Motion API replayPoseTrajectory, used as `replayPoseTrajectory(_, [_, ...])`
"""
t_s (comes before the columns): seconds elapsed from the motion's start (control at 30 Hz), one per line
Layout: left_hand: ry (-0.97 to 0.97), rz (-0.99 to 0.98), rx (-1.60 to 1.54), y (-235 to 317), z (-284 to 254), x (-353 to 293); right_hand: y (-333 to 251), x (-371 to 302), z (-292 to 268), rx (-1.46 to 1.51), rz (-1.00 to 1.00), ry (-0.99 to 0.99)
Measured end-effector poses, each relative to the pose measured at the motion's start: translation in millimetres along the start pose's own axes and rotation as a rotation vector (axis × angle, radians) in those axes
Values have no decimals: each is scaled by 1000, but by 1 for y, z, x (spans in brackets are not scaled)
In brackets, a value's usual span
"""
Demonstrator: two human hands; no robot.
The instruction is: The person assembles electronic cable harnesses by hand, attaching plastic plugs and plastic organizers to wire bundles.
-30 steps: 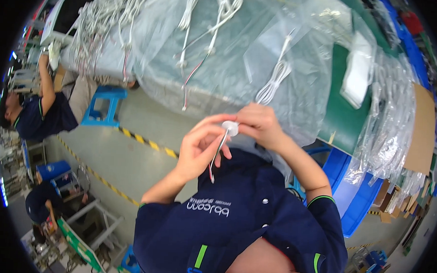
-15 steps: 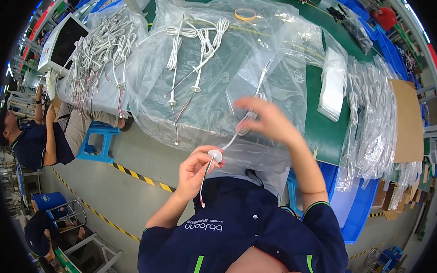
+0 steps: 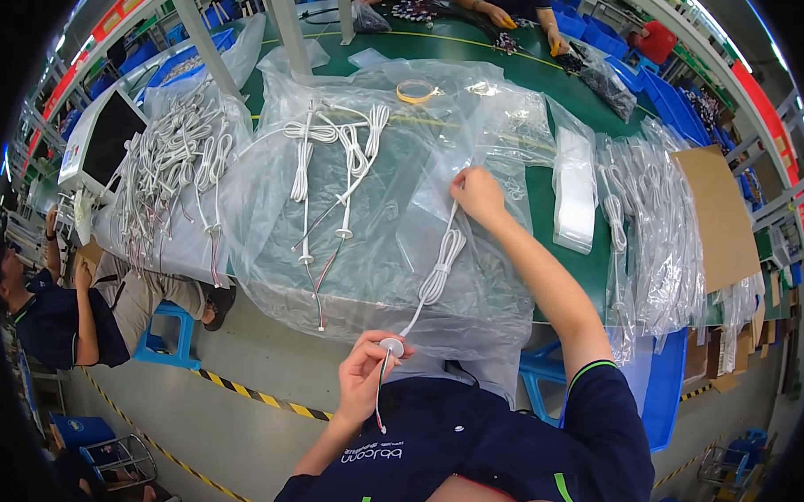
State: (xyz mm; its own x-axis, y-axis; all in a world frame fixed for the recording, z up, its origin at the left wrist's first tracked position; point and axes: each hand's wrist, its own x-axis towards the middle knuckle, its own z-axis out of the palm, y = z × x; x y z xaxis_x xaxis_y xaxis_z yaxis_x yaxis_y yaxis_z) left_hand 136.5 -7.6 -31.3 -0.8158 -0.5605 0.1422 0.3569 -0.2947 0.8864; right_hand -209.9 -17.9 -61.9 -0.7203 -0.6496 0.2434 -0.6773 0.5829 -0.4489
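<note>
The left hand (image 3: 362, 373) sits close to the body at the near edge of the table (image 3: 515, 60), its fingers pinched together on the small white round end piece (image 3: 391, 346) of a white cable (image 3: 434, 274), with thin red and white wire ends (image 3: 380, 401) hanging down from that grip over the dark shirt; the right hand (image 3: 479, 193) reaches out farther over the table, its fingers closed on the far end of the same cable, so the cable runs stretched between the two hands with its long axis going from near and slightly left to far and slightly right; a coiled, bundled middle section lies about halfway along, resting on the clear plastic sheet (image 3: 375, 250) that covers the green table; the left hand is the nearer one to the round end, the right hand the nearer one to the far end, and the bundle lies between them, up and to the right of the left hand; to the left on the same sheet lie several more white cables (image 3: 334, 160), laid roughly parallel, and farther left a large heap of cables (image 3: 170, 172) in plastic; a roll of tape (image 3: 416, 90) sits at the far side; bags of packed cables (image 3: 651, 224) and a brown cardboard piece (image 3: 709, 217) lie to the right; another person sits on a blue stool (image 3: 173, 336) at the near left.
</note>
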Motion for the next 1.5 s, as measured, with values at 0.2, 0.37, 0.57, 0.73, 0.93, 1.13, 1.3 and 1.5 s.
replayPoseTrajectory(0.2, [70,-6,38,6,2,-4,19,13,-25,236,-2,-273])
replayPoseTrajectory(0.37, [80,21,31,4,5,-9,36,3,-41,235,5,-261])
replayPoseTrajectory(0.57, [143,72,88,11,11,-3,45,-7,-40,-34,-355,-72])
replayPoseTrajectory(0.73, [186,90,97,16,4,-4,48,1,-50,-4,-198,-338])
replayPoseTrajectory(0.93, [209,65,35,16,-8,-9,78,-5,-48,249,-21,-579])
replayPoseTrajectory(1.13, [98,77,-29,19,-1,-10,75,-27,-51,32,-24,-526])
replayPoseTrajectory(1.3, [129,92,-3,16,4,-11,76,-24,-58,0,-36,-613])
replayPoseTrajectory(1.5, [208,73,-78,22,-3,-7,73,-27,-71,298,65,-826])
